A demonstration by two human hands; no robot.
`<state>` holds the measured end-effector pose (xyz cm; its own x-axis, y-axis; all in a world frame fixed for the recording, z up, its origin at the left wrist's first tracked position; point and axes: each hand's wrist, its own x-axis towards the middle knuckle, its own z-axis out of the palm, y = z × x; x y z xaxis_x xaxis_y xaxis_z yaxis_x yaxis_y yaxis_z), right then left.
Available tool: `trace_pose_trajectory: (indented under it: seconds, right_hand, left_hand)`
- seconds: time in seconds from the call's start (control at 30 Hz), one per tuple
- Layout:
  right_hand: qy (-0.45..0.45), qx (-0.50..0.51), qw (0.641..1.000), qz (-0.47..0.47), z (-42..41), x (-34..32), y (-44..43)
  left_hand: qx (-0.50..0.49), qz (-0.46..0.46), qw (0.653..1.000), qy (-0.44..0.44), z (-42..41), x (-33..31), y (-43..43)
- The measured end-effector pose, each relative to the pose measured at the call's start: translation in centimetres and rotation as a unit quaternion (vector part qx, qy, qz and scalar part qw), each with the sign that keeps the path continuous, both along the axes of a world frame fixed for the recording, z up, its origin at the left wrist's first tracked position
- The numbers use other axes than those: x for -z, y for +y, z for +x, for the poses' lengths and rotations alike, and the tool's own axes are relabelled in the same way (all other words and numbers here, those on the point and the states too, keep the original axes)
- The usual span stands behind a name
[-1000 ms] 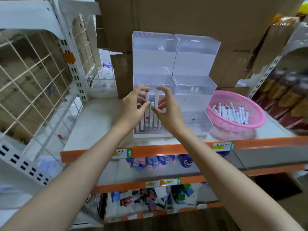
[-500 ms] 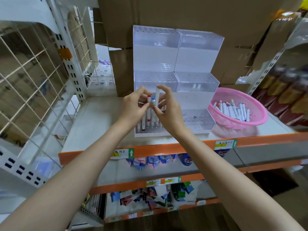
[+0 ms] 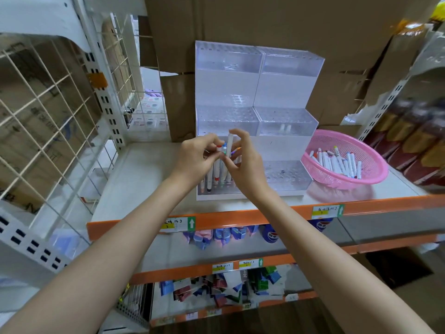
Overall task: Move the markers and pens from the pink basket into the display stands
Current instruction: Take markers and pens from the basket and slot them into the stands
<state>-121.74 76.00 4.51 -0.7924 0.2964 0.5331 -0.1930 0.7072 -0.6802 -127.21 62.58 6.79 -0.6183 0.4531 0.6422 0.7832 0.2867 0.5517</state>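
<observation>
Head view: right hand in pinch grip on upright white marker.

This looks like a shop, or its stockroom. Steel shelving with orange rails runs across in front, 3 levels showing, and the rails carry small labels, some with green arrows. The lower shelves are crammed with small coloured packets. On the top shelf stand clear tiered display stands, with a pink basket of loose markers just beside them. Brown cardboard boxes are stacked behind. To the left a white wire grid hangs on slotted uprights. To the right another slotted rack holds rows of brown goods, too blurred to tell apart.
</observation>
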Motion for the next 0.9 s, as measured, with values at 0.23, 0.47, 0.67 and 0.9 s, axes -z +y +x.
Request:
trace_pose_trajectory:
  seconds: [0.23, 0.47, 0.67, 0.9]
  right_hand:
    - [-0.005, -0.003, 1.0, 0.0, 0.2, -0.1, 0.1]
    - [-0.005, 0.002, 1.0, -0.003, 0.1, 0.0, -0.2]
    - [-0.007, 0.001, 1.0, -0.009, 0.3, -0.1, -0.3]
    - [-0.012, -0.002, 1.0, -0.001, 0.7, -0.2, -0.3]
  left_hand:
    - [-0.024, -0.029, 0.999, 0.022, -0.1, -0.5, 0.3]
    - [-0.02, -0.025, 0.999, 0.017, 0.0, -0.6, 0.3]
    - [-0.018, 0.015, 0.999, -0.039, 0.0, -0.3, 0.2]
    - [0.002, -0.01, 1.0, 0.002, 0.1, 0.7, 0.3]
